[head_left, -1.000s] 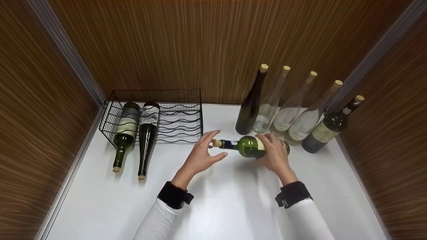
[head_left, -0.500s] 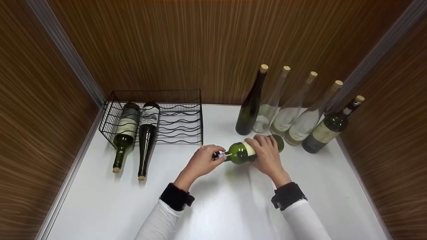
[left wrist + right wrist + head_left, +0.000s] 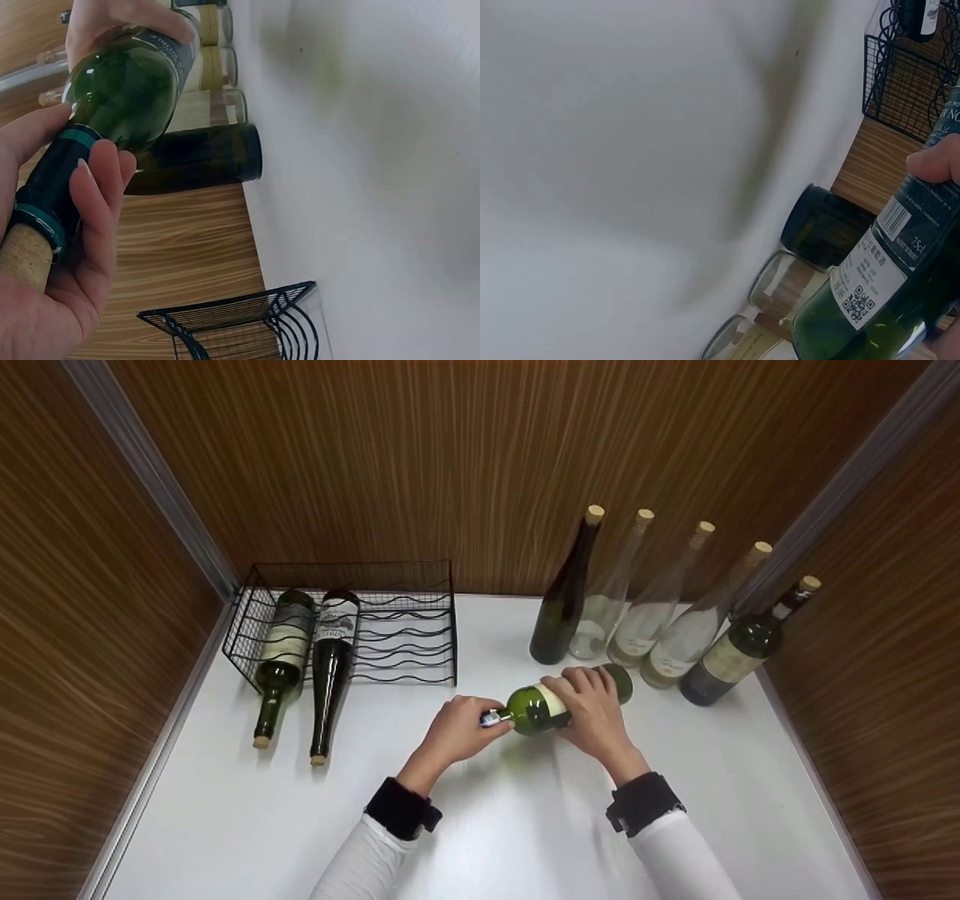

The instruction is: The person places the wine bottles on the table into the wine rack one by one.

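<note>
A green wine bottle (image 3: 528, 711) lies nearly level in the air between both hands, its neck toward the left. My left hand (image 3: 463, 729) curls around the neck; the left wrist view shows the dark foil sleeve (image 3: 52, 184) with teal bands and a cork (image 3: 26, 256) close to the palm. Around the labelled body my right hand (image 3: 591, 712) holds on with its fingers over the top. The right wrist view shows the bottle's back label (image 3: 868, 277) with a QR code, and the thumb (image 3: 937, 159) pressing the glass.
A black wire rack (image 3: 405, 660) stands at the back left, bearing a green bottle (image 3: 281, 660) and a dark bottle (image 3: 331, 675) on their sides. Several corked bottles stand upright at the back right, from a dark one (image 3: 559, 622) to a labelled one (image 3: 731, 656). Wood-grain walls enclose the table.
My left hand has moved from beside the cork to grip the bottle's neck. The bottle has shifted slightly left, its neck tilting toward me, and my right hand has moved along with it.
</note>
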Action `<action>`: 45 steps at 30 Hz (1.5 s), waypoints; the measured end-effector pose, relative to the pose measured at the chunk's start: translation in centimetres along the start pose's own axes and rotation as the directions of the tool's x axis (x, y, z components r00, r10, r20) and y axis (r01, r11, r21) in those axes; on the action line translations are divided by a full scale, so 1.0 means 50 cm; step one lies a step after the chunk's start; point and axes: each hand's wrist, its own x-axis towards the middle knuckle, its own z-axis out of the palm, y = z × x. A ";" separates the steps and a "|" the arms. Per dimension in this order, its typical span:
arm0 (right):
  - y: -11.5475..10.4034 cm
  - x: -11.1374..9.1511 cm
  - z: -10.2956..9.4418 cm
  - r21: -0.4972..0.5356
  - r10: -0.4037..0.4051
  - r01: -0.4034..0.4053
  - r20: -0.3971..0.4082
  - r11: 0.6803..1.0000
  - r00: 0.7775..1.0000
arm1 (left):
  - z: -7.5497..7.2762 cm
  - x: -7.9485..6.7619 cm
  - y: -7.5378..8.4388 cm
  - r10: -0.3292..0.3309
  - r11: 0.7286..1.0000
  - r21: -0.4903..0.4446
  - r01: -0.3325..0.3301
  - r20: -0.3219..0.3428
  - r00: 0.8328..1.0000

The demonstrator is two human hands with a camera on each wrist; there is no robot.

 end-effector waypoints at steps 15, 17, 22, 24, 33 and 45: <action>-0.002 0.002 0.004 -0.029 -0.067 0.067 -0.004 0.997 0.998 | 0.003 -0.008 -0.001 -0.125 0.981 -0.097 0.165 0.333 0.935; -0.005 0.003 0.007 -0.028 -0.076 0.076 -0.002 0.997 0.997 | 0.002 -0.009 -0.001 -0.122 0.985 -0.075 0.155 0.329 0.936; -0.011 0.001 0.014 -0.024 -0.064 0.064 0.021 0.998 0.998 | 0.005 -0.015 -0.007 -0.125 0.985 -0.079 0.154 0.290 0.949; -0.013 0.001 0.016 -0.018 -0.053 0.054 0.040 0.998 0.998 | 0.007 -0.019 -0.009 -0.132 0.982 -0.100 0.163 0.262 0.956; -0.021 0.004 0.022 0.058 -0.040 0.034 0.104 0.998 0.994 | -0.004 -0.038 -0.026 -0.142 0.965 -0.187 0.183 0.214 0.967; -0.030 0.003 0.004 0.215 -0.014 -0.025 0.178 0.976 0.984 | -0.046 -0.069 -0.054 -0.138 0.962 -0.199 0.186 0.234 0.963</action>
